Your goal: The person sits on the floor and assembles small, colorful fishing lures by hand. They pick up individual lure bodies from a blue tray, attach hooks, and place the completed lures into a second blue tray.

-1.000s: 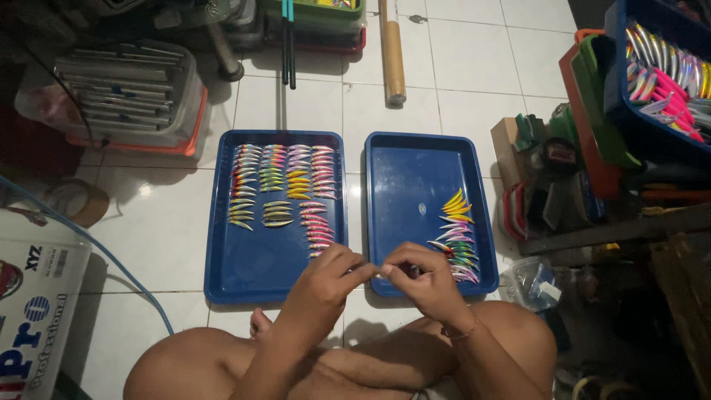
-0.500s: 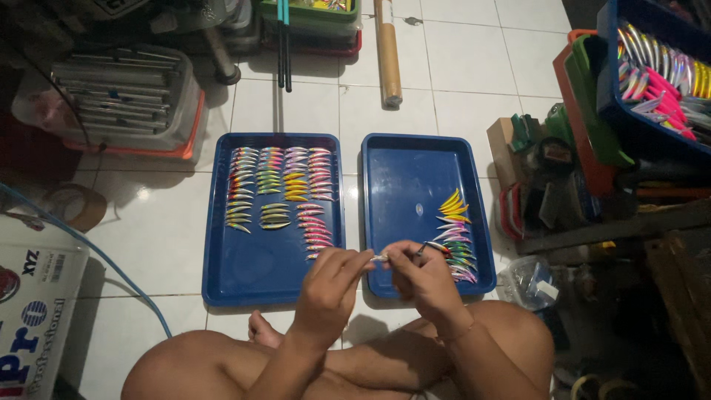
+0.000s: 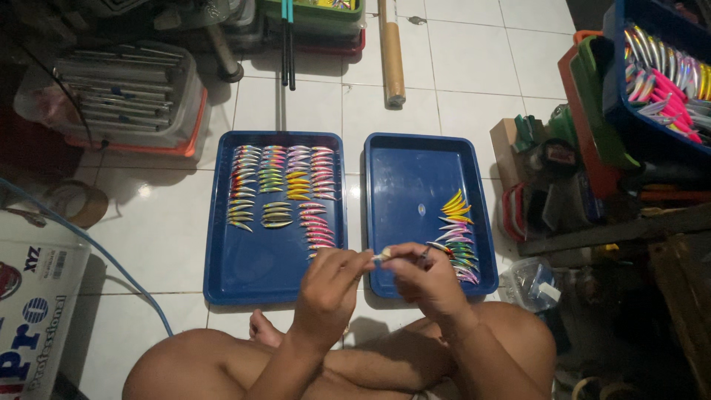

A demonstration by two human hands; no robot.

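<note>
From my feed the two hands meet low in the frame, at about 6 o'clock, over the near edge of the right blue tray (image 3: 415, 170). My left hand (image 3: 331, 278) has its grip pinched together on the pale end of a small fishing lure (image 3: 384, 256), thumb and forefinger closed on it. My right hand (image 3: 424, 275) has its grip clamped on a thin dark tool (image 3: 426, 252) — too small to tell what kind — held just at the lure's other end.

The right blue tray carries a fanned column of lures (image 3: 458, 235) along its 3 o'clock side, yellow at the top, then pink and green lower down; the rest of its floor is bare. Just beside it at 9 o'clock sits the left blue tray (image 3: 222, 274), with rows of lures (image 3: 283, 184) lined up neatly in its far half.

Both trays lie on the white tiled floor (image 3: 459, 67). At 12 o'clock lies a wooden handle (image 3: 391, 59), at 10 o'clock a clear plastic box (image 3: 126, 100), and at 2 o'clock a blue crate (image 3: 615, 89) holding more lures. My bare crossed legs (image 3: 222, 363) fill the bottom edge.
</note>
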